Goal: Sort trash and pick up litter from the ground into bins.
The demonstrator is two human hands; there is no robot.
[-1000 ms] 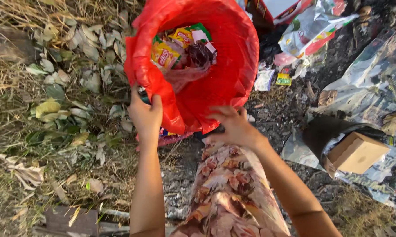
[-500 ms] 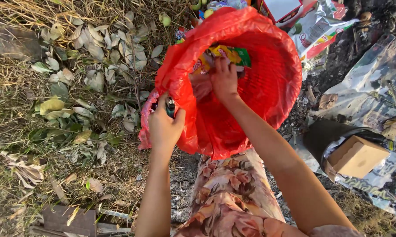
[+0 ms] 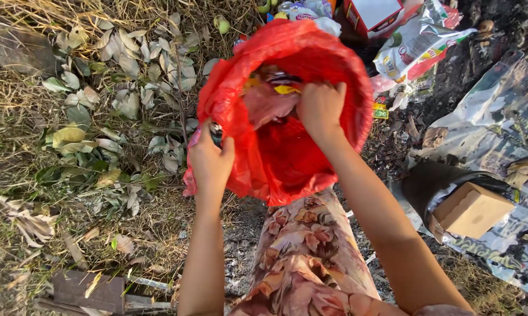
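Right in the middle, held up with its mouth wide open: a big red plastic bag (image 3: 287, 169). Stuffed with bright wrappers (image 3: 276, 88) deep inside, toward 12 o'clock.

Pinched tight at the 9 o'clock rim by the left hand (image 3: 210, 161), with a small dark thing (image 3: 216, 133) tucked between those fingers too; hard to tell what it is. Reached into from the 1 o'clock side by the right hand (image 3: 321, 108), fingers curled shut in a fist down in the mouth. Cannot tell what that fist holds, if anything.

Looks like the filling or packing step: one hand keeping the mouth open, the other busy inside. Calls for a firm hold on the thin rim and a gentle push, so as not to rip the plastic or tip it over.

Below, at 6 o'clock, a flowered dress (image 3: 305, 257). Out at 9 o'clock, dry leaves (image 3: 112, 111) on grass. Up at 1 o'clock, a red carton (image 3: 372, 13) and a shiny packet (image 3: 419, 44). Over at 4 o'clock, a brown cardboard box (image 3: 472, 209) on a silver sheet (image 3: 498, 134).
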